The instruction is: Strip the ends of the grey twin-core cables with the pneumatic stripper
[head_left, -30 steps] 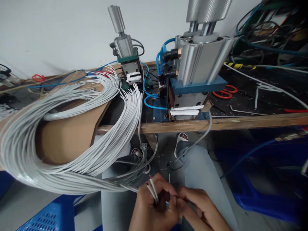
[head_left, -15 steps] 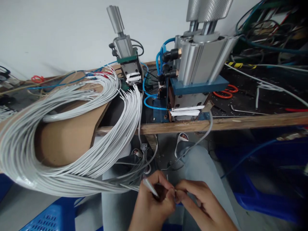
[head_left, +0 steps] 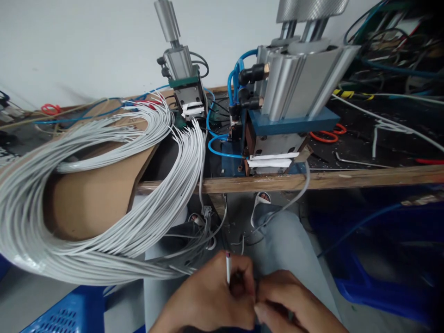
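My left hand (head_left: 211,296) is closed over my lap, with a white cable (head_left: 228,268) standing up between its thumb and fingers; a dark reddish tip shows at the cable's top. My right hand (head_left: 291,296) meets it from the right, thumb and finger pinched together. Whatever lies between the touching fingertips is too small and hidden to make out. To the left of my hands, a large coil of white cables (head_left: 104,259) hangs over the bench edge, its cut ends fanned upward.
A pneumatic press (head_left: 294,88) stands at the wooden bench edge (head_left: 364,177), a smaller one (head_left: 183,78) behind it to the left. Cardboard (head_left: 90,203) lies under the coil. A blue plastic stool (head_left: 65,314) is at lower left. Red tubing (head_left: 328,134) lies right of the press.
My left hand has rolled over, showing more of its back, and the cable in it has swung from slanting to nearly upright. My right hand has shifted slightly downward. The view has moved a little.
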A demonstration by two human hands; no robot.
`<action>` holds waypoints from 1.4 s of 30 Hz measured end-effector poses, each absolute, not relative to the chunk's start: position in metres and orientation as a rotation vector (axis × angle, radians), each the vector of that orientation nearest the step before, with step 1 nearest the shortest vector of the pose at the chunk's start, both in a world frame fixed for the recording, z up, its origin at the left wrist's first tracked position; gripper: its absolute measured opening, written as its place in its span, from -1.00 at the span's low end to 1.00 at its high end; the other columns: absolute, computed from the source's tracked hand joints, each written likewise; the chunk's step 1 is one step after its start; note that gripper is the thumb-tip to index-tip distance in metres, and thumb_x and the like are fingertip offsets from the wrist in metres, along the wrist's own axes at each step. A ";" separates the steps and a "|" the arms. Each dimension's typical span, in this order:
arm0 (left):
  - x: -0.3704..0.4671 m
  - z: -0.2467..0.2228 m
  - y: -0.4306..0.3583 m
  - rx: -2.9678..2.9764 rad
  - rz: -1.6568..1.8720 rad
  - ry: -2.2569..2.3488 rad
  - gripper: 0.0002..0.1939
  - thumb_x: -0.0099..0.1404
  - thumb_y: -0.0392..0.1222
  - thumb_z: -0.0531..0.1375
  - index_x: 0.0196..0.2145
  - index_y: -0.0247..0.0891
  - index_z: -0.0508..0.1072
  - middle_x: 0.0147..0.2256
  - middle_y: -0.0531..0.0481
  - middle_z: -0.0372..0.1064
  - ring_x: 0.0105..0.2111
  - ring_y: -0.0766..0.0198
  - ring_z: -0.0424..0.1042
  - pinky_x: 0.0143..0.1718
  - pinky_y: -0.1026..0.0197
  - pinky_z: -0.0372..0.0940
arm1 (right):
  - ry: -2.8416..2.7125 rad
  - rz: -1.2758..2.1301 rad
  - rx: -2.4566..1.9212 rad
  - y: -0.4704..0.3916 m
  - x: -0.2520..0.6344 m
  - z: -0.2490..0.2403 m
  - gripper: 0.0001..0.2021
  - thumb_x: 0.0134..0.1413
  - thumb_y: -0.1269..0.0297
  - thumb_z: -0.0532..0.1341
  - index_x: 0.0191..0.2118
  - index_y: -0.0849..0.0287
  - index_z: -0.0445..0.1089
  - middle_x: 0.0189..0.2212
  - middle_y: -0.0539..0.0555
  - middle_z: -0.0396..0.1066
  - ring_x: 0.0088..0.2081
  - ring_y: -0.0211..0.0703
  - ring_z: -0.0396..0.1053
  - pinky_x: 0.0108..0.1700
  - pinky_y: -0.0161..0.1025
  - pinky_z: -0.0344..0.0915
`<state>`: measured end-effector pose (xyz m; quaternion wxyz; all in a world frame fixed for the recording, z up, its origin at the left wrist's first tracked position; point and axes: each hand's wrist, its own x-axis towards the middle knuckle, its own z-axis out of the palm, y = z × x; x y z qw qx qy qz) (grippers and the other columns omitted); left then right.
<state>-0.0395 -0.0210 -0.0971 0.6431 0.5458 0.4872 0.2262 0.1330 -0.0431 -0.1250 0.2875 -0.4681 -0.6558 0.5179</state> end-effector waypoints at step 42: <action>0.004 -0.123 -0.048 0.627 1.472 1.169 -0.71 0.14 -0.03 0.36 -0.55 -0.25 0.41 -0.61 0.19 0.21 -0.67 0.49 0.13 -0.67 0.45 0.07 | -0.910 1.264 -1.333 -0.060 0.072 -0.136 -0.67 0.19 0.00 0.12 -0.41 0.11 0.46 -0.59 0.02 0.40 -0.56 -0.19 0.31 -0.48 -0.34 0.31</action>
